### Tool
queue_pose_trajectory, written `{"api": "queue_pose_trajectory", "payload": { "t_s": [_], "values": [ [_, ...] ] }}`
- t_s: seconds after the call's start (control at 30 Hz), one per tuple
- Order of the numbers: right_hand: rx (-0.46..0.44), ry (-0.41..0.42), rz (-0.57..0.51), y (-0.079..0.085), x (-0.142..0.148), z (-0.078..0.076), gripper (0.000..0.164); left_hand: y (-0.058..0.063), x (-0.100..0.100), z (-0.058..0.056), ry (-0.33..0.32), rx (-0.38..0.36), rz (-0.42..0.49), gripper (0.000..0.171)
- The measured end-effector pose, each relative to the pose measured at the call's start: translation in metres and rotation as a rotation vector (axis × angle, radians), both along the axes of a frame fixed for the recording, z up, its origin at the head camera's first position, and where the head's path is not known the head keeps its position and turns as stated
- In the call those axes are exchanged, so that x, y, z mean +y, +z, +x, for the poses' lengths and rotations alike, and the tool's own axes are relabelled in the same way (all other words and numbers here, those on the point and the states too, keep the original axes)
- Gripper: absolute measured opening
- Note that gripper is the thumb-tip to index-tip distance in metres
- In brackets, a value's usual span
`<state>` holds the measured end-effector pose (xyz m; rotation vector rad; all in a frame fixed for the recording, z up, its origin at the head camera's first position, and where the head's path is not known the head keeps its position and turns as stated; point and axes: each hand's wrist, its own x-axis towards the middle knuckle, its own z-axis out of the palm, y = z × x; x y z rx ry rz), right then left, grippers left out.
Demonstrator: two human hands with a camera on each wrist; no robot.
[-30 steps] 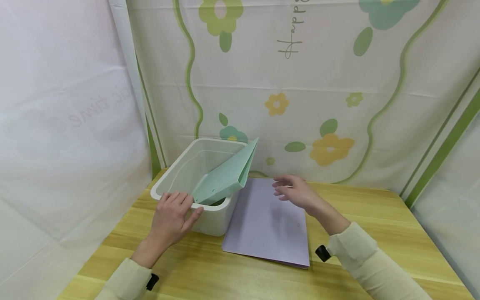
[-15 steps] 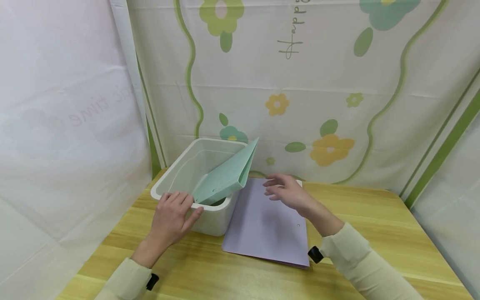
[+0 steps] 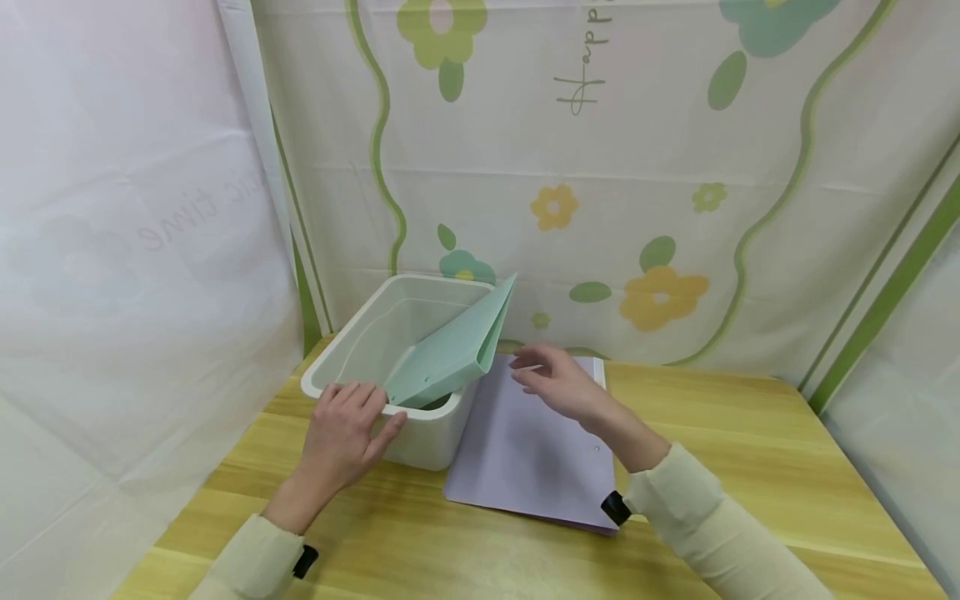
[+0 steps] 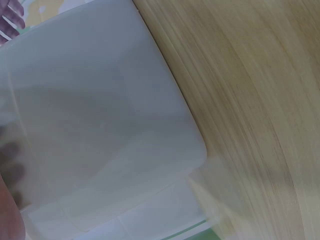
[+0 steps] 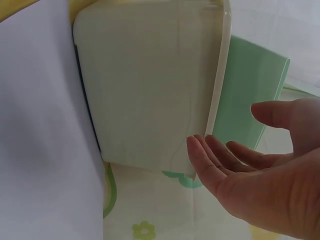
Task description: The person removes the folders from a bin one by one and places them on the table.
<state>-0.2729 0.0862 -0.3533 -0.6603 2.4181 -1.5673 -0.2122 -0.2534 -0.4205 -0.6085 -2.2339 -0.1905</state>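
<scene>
A white plastic bin stands at the left on the table, and my left hand grips its near rim, fingers over the edge and thumb outside. In the left wrist view the fingers show dimly through the bin wall. A mint-green folder leans tilted in the bin, its upper end sticking out past the right rim. My right hand hovers right of that folder with loosely bent fingers and holds nothing. Below it lies a lilac folder, beside the bin. In the right wrist view the thumb and fingers are spread apart near the green folder.
The wooden table extends to the right and front. A white curtain with printed flowers hangs right behind the bin, and another white sheet hangs at the left. A white strip shows at the lilac folder's far right corner.
My right hand has moved left over the lilac folder, closer to the green one, baring the far right corner with its white strip. The left hand and the bin have stayed put.
</scene>
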Motion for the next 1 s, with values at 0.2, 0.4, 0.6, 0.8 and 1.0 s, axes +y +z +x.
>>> {"api": "queue_pose_trajectory", "payload": {
  "t_s": [0.2, 0.4, 0.6, 0.8, 1.0],
  "values": [
    [0.038, 0.018, 0.04, 0.005, -0.009, 0.003, 0.045, 0.002, 0.0, 0.0, 0.001, 0.001, 0.002, 0.056],
    [0.086, 0.062, 0.042, 0.006, -0.016, 0.004, 0.049, 0.002, 0.0, 0.0, 0.001, 0.008, 0.002, 0.057],
    [0.109, 0.079, 0.015, 0.005, -0.024, 0.004, 0.044, 0.0, -0.001, 0.002, 0.008, -0.011, -0.002, 0.056],
    [0.135, 0.098, -0.003, 0.004, -0.031, 0.001, 0.042, 0.0, -0.001, 0.003, 0.01, -0.028, 0.0, 0.053],
    [0.145, 0.12, -0.04, 0.009, -0.035, 0.004, 0.048, 0.002, 0.0, 0.003, 0.013, -0.026, -0.005, 0.054]
  ]
}}
